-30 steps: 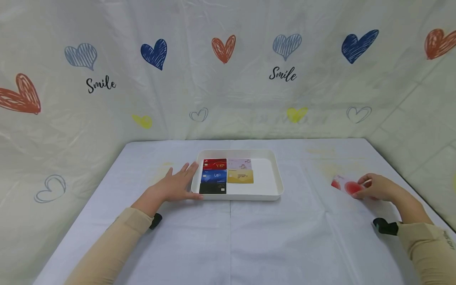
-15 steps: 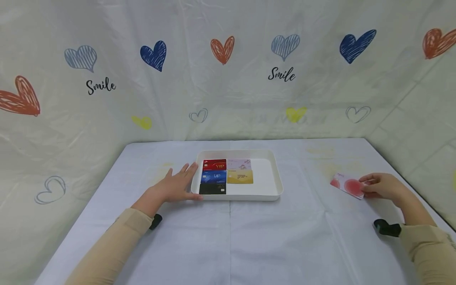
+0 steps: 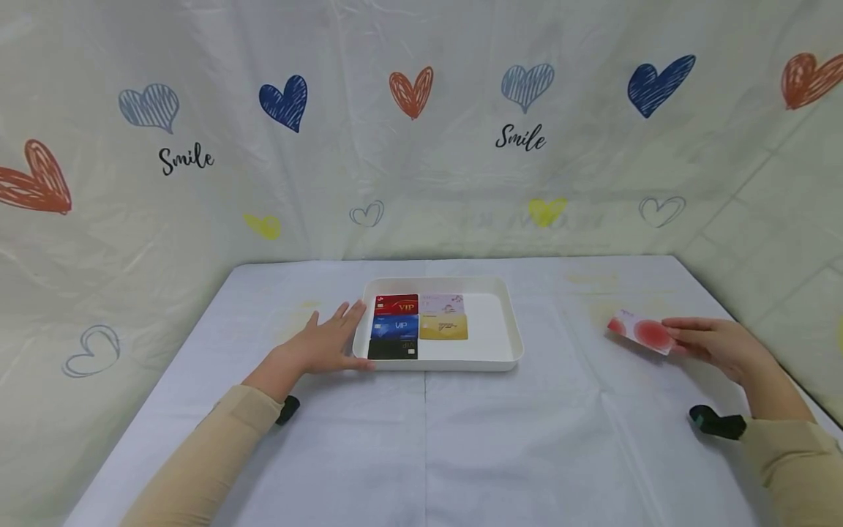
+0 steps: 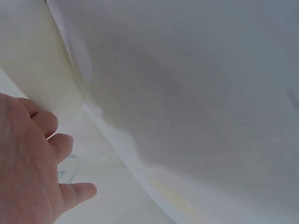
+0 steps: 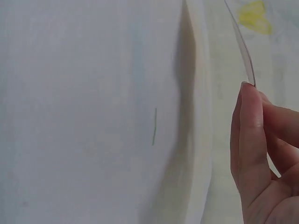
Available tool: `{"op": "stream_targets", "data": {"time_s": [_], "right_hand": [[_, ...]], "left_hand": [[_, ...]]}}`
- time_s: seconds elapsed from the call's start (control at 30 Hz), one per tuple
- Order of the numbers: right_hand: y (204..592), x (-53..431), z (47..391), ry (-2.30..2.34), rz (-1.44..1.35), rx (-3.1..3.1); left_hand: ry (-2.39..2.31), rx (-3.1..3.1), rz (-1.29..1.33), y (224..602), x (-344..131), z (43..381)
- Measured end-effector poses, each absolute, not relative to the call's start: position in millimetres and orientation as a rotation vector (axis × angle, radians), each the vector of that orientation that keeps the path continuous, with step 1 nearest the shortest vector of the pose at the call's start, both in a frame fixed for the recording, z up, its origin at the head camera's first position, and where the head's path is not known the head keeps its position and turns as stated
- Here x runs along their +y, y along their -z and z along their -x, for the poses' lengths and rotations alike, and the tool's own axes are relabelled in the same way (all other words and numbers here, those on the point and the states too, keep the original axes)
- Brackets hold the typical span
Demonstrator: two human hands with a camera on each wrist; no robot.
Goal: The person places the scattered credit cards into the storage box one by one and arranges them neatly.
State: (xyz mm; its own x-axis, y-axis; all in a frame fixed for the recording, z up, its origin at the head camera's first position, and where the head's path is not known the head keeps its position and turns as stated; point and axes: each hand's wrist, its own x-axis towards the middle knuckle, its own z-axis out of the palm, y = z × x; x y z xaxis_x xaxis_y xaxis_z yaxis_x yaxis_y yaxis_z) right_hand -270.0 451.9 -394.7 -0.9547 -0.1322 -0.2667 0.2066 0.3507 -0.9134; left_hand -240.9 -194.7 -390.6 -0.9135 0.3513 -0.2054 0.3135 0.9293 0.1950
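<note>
My right hand point(image 3: 721, 344) pinches a white and pink card point(image 3: 639, 332) with red circles by its right edge, over the right part of the table. In the right wrist view the card point(image 5: 244, 51) shows nearly edge-on between thumb and fingers. My left hand point(image 3: 326, 340) has its fingers spread against the left side of a white tray point(image 3: 487, 364); the left wrist view shows the hand point(image 4: 28, 163) but not the tray. Inside the tray, a red card point(image 3: 397, 304), a blue card point(image 3: 396, 326) and a black card point(image 3: 393, 349) form the left column. Beside them lie a pale pink card point(image 3: 443, 304) and a gold card point(image 3: 444, 327).
A white cloth covers the table point(image 3: 527, 439). Behind it hangs a pale curtain point(image 3: 461, 168) printed with hearts and the word Smile. Black wrist straps point(image 3: 718, 422) sit at both sleeve cuffs.
My right hand has taken the pink card by its right edge and raised it off the cloth, tilting it. The left hand and the tray have stayed in place.
</note>
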Motion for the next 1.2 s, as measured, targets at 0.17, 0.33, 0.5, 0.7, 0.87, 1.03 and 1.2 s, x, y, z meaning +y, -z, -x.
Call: {"op": "stream_targets", "data": {"time_s": [0.17, 0.33, 0.5, 0.7, 0.87, 1.03, 1.2], "right_hand": [[388, 438, 272, 1.684, -0.035, 2.316], [382, 423, 276, 1.708, 0.022, 2.329], [375, 404, 279, 1.587, 0.041, 2.442], [371, 376, 286, 1.527, 0.082, 2.473], [367, 352, 293, 1.519, 0.122, 2.470], [367, 329, 299, 1.539, 0.188, 2.454], [367, 306, 303, 1.530, 0.226, 2.454]], "left_hand": [[-0.232, 2.851, -0.497, 391, -195, 241], [-0.231, 2.849, -0.495, 391, -195, 241], [-0.223, 2.849, -0.494, 391, -195, 243], [-0.220, 2.849, -0.492, 392, -195, 244], [-0.205, 2.857, -0.498, 394, -196, 245], [-0.214, 2.852, -0.490, 393, -195, 244], [-0.213, 2.853, -0.497, 393, -195, 245]]}}
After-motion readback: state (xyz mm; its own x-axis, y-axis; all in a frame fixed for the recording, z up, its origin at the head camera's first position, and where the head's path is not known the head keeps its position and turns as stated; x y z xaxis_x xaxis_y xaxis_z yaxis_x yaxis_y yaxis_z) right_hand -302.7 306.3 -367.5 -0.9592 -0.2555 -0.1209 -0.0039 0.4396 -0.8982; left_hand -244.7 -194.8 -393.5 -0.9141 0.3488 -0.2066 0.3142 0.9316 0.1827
